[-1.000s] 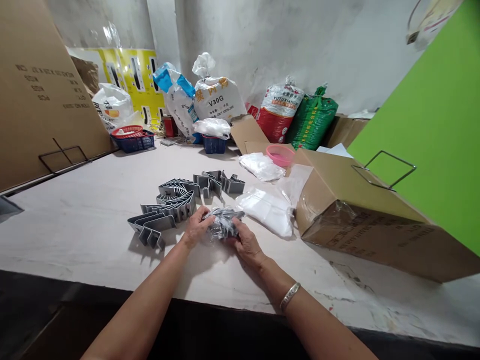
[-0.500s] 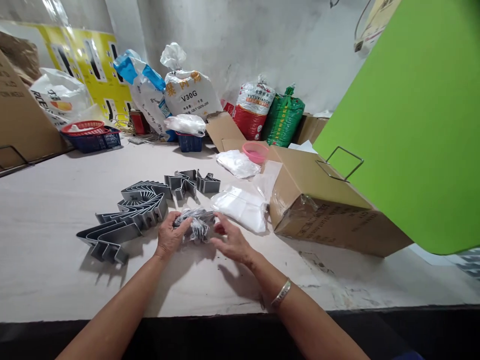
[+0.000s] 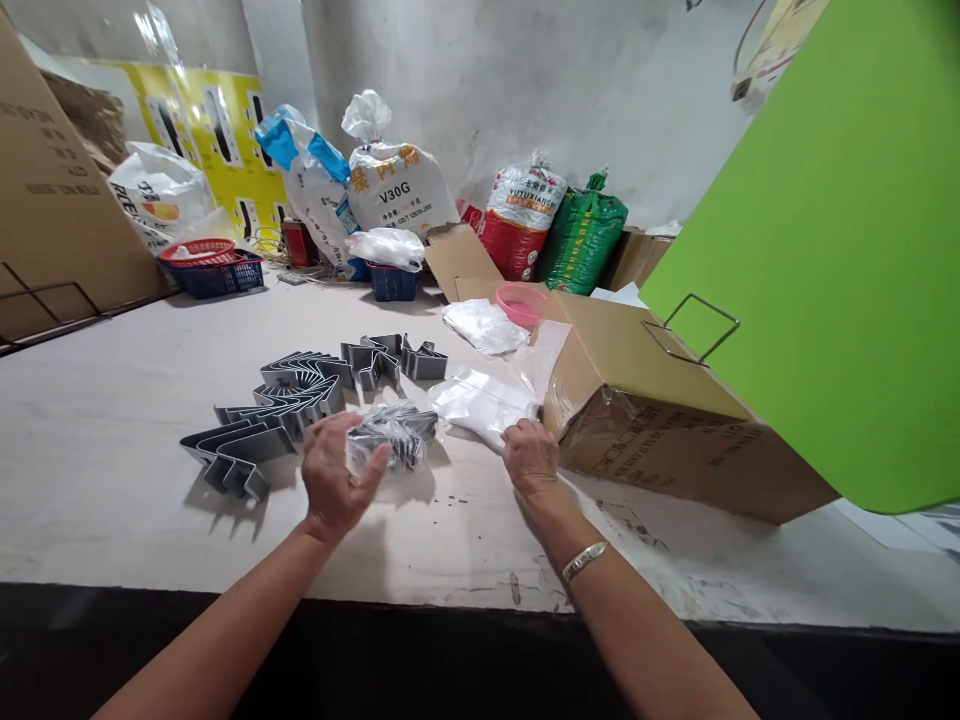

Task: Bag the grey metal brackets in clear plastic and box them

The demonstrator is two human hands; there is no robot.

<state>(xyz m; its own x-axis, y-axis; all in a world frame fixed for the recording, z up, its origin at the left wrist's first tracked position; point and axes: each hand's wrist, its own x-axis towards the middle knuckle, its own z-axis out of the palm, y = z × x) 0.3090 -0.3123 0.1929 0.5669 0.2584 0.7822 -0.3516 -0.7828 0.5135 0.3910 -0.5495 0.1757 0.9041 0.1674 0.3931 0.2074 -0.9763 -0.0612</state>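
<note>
My left hand (image 3: 339, 478) is open, thumb and fingers spread, just left of a bundle of bent metal brackets wrapped in clear plastic (image 3: 396, 436). The bundle lies on the table by itself. My right hand (image 3: 531, 456) has its fingers closed at the near right corner of a flat stack of clear plastic bags (image 3: 480, 402). Its fingertips are partly hidden, and how many bags they pinch cannot be seen. Beyond my left hand, grey bent metal brackets (image 3: 296, 395) stand on edge in a curving row.
A cardboard box (image 3: 690, 450) lies beside my right hand, with a green panel (image 3: 817, 250) behind it. A second pile of plastic bags (image 3: 486, 326) and a pink bowl (image 3: 522, 303) are farther back. Baskets (image 3: 214, 275) and filled sacks (image 3: 405, 185) line the wall.
Both hands have left the wrapped bundle, which now rests on the table. My left hand opened and drew back leftward; my right hand moved right to the stack of plastic bags.
</note>
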